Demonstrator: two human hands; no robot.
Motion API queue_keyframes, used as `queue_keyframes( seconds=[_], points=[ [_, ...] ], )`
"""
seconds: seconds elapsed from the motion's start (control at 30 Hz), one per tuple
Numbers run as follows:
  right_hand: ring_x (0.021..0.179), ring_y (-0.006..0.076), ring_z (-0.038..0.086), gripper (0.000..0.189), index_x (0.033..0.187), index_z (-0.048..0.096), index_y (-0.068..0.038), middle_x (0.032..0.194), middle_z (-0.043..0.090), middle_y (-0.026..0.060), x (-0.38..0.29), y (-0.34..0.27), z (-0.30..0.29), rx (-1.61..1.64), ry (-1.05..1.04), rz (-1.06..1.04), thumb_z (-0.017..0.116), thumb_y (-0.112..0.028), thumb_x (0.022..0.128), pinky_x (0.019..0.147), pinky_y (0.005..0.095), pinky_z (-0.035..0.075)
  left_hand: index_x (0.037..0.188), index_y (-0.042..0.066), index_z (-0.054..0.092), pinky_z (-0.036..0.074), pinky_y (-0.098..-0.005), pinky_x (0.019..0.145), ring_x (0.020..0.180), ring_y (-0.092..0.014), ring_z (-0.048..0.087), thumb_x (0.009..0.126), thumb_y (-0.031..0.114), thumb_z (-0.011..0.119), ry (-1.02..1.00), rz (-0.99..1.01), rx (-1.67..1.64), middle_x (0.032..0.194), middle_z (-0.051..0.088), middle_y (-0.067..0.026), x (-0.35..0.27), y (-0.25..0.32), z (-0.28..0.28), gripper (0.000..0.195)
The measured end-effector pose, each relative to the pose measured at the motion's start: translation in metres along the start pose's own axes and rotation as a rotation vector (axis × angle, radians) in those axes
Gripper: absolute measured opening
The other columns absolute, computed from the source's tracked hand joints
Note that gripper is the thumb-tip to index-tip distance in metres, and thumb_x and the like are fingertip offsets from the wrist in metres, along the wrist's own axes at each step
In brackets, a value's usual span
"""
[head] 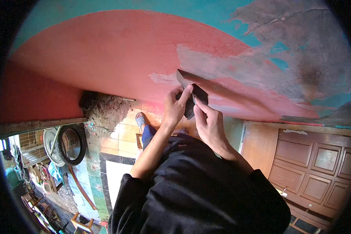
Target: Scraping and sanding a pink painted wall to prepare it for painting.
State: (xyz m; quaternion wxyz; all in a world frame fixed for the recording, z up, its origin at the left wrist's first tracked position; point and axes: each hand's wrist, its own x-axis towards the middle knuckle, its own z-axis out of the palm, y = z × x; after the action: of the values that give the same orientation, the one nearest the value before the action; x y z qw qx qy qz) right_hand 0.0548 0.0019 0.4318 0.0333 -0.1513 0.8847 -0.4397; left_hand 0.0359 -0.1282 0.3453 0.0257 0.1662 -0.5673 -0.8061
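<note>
Both hands are raised before a red and turquoise painted wall (120, 49) that has grey bare or filled patches (204, 60). My left hand (177, 105) grips a flat metal blade (181, 78), perhaps a scraper, between thumb and fingers. Behind the fingers is a dark, flat, angular piece (201, 95); whether it is part of the same tool I cannot tell. My right hand (209, 122) has its index fingertip against the blade's lower part by the dark piece, with the other fingers curled. A long shadow falls on the wall beside the blade.
Orange floor tiles (127, 131) and rubble (105, 111) lie at the wall's foot, around my sandalled foot (140, 119). A tyre (71, 144) hangs or stands at the left beside a round metal lid or basin (51, 146). A brown panelled wooden door (295, 152) is at the right.
</note>
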Motion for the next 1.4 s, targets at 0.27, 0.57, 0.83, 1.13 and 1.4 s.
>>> queue_keyframes(
  seconds=[0.27,0.57,0.83,1.13,1.4],
  points=[
    [0.063,0.0242,0.066,0.032,0.131,0.067,0.003,0.08,0.068,0.0268,-0.002,0.001,-0.006,-0.07,-0.005,-0.028,0.059,-0.009,0.103,0.062,0.0371,0.05,0.098,-0.003,0.073,0.048,-0.026,0.066,0.076,-0.006,0.056,0.1,0.036,0.073,-0.022,-0.022,-0.047,0.081,0.067,-0.0004,-0.001,-0.001,0.005,0.039],
    [0.062,0.0249,0.066,0.032,0.129,0.067,0.006,0.078,0.067,0.0261,-0.001,-0.002,-0.002,-0.062,-0.044,0.05,0.059,-0.01,0.103,0.061,0.0364,0.05,0.089,-0.001,0.07,0.044,-0.0263,0.06,0.069,-0.005,0.052,0.101,0.035,0.071,0.036,0.023,0.013,0.074,0.063,0.0022,0.001,-0.004,-0.001,0.039],
    [0.062,0.0219,0.064,0.031,0.128,0.068,0.005,0.075,0.066,0.0236,-0.008,0.002,-0.004,-0.005,0.054,-0.052,0.06,-0.007,0.101,0.061,0.0363,0.05,0.091,0.0,0.071,0.044,-0.025,0.062,0.071,-0.005,0.052,0.102,0.035,0.071,0.011,0.064,-0.005,0.076,0.064,0.0024,-0.01,0.012,0.01,0.037],
    [0.071,0.009,0.055,0.035,0.133,0.065,0.005,0.08,0.069,0.0163,-0.003,-0.002,-0.007,0.003,-0.002,-0.001,0.06,-0.014,0.105,0.065,0.0308,0.049,0.088,-0.004,0.07,0.043,-0.0256,0.061,0.071,-0.006,0.052,0.102,0.037,0.07,0.058,0.076,-0.035,0.075,0.062,0.001,-0.002,-0.006,0.011,0.043],
    [0.068,0.0088,0.054,0.036,0.134,0.064,0.006,0.076,0.065,0.0141,-0.006,0.002,-0.01,-0.009,-0.019,0.008,0.06,-0.015,0.105,0.062,0.0307,0.046,0.093,-0.004,0.072,0.044,-0.0265,0.062,0.073,-0.006,0.052,0.102,0.037,0.07,0.041,0.132,0.04,0.076,0.063,0.0003,-0.009,0.003,0.011,0.042]
  ],
)
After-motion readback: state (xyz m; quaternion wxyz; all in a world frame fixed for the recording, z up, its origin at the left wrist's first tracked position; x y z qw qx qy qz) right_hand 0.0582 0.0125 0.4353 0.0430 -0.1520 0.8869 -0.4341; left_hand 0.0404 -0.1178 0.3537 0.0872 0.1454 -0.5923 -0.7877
